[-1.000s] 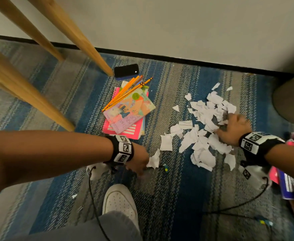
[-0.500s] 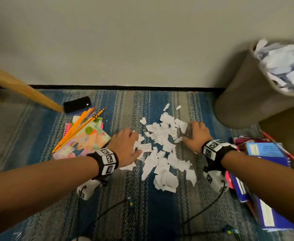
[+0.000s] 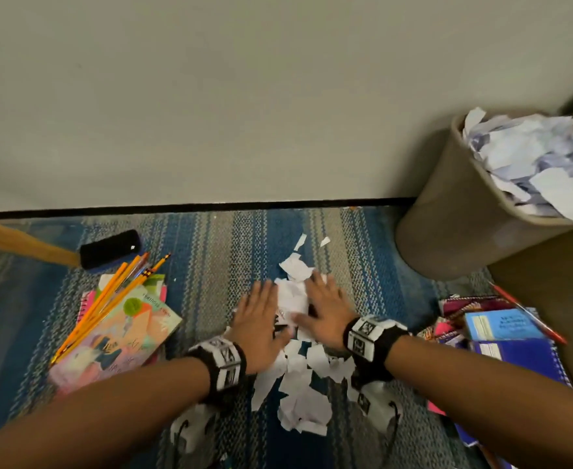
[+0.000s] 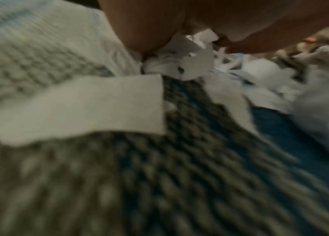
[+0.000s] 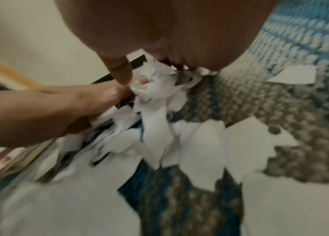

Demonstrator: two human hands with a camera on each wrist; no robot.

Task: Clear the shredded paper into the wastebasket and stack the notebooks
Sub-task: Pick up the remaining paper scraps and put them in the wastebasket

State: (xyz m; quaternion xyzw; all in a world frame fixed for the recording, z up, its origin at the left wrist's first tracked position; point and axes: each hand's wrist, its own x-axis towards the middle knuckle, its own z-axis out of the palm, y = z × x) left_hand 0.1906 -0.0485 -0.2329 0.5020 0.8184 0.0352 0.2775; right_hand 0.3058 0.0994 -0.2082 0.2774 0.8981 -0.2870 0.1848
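White shredded paper [image 3: 292, 296] lies on the striped rug, bunched between my two hands. My left hand [image 3: 261, 316] presses it from the left with straight fingers. My right hand [image 3: 325, 309] presses from the right the same way. More scraps [image 3: 298, 394] lie loose nearer me, between my wrists. The tan wastebasket [image 3: 454, 225] stands at the right by the wall, heaped with paper. One notebook stack [image 3: 119, 336] lies at the left, another notebook pile [image 3: 515, 350] at the right. In the right wrist view the paper [image 5: 155, 135] crumples under my fingers.
Yellow pencils [image 3: 109, 299] lie across the left notebooks. A black oblong object [image 3: 109, 248] sits beside a wooden leg [image 3: 18, 242] at the far left. A red pen [image 3: 528, 316] lies by the right pile. The wall runs close behind the rug.
Both hands have swept inward and now meet around the paper, which is bunched into a tighter heap. The view has tilted up, showing the whole wastebasket.
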